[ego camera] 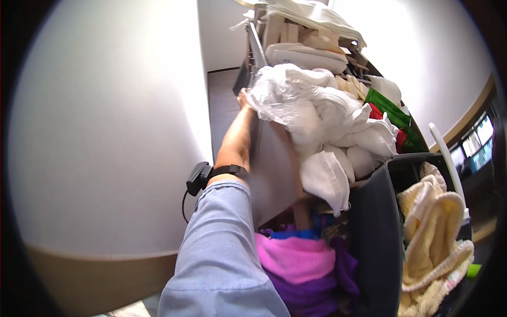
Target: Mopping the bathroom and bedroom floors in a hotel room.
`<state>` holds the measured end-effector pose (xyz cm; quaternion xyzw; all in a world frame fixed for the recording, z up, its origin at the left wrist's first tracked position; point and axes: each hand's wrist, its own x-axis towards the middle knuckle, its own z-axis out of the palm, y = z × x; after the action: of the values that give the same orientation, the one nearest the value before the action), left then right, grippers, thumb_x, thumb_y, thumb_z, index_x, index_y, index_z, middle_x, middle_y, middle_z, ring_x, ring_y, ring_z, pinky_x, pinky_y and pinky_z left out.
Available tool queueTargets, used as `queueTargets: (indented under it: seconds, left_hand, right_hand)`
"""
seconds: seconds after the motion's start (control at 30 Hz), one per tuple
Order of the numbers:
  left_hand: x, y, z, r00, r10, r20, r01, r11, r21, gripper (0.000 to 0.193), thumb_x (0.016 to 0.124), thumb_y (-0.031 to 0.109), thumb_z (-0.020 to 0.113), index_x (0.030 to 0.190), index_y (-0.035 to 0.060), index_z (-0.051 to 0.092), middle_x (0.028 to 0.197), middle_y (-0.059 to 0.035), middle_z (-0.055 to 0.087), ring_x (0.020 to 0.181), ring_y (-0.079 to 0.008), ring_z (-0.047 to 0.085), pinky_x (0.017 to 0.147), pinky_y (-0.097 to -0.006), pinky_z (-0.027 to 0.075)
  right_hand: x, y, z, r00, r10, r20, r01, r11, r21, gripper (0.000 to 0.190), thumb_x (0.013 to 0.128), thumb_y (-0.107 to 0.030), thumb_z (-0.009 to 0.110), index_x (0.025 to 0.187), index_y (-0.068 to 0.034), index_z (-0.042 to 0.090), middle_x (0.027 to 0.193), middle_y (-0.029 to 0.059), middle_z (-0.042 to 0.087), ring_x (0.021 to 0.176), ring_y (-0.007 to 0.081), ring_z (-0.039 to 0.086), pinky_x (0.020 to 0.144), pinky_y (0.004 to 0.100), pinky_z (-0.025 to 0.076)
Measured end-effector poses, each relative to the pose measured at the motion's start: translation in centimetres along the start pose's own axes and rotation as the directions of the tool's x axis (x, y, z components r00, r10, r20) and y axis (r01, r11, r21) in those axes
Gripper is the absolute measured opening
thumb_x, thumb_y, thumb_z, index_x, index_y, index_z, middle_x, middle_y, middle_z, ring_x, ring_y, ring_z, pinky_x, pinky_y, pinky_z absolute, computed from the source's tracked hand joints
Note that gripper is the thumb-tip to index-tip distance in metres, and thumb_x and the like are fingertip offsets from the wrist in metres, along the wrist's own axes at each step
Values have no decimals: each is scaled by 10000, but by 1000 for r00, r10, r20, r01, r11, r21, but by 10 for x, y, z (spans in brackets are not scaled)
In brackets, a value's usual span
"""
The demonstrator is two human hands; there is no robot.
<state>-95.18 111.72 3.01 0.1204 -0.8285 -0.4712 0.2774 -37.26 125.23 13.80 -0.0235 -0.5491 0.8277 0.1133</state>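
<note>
My left hand (242, 98) reaches far forward to the near side of a loaded cart, by a dark upright part. Its fingers are small and partly hidden, so whether they grip the cart cannot be told. Right beside it, a clear plastic bag (273, 93) lies against a heap of white cloths (340, 115). The cart's flat side panel (275, 170) runs along my forearm. My right hand is out of view. Lower down are a pink towel (299, 257) and purple cloths (305, 291).
A pale wall (111, 130) stands close on the left. Folded white textiles (317, 14) top the cart's far end; green packaging (390, 113) lies at its right side. A dark bin (372, 237) holding yellowish cloths (431, 233) is at the right.
</note>
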Motion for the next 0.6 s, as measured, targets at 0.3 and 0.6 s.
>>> queueTargets:
  seconds: [0.3,0.6]
  left_hand:
    - [33,53,22,978,-205,-35,203,978,-56,224,748,202,510,903,40,504,899,-160,557,881,-294,532,759,-387,417]
    - [45,103,-11,954,-211,-213,179,971,-160,208,752,194,505,880,30,500,865,-163,564,835,-300,549,722,-393,431]
  right_hand:
    - [29,31,-1,980,32,-197,-36,999,-19,395,775,-284,538,1031,10,474,901,117,541,845,198,514,748,341,398]
    - [10,17,-4,966,-6,-259,-3,1000,-31,406,773,-289,540,1039,9,469,922,116,536,861,198,508,748,340,397]
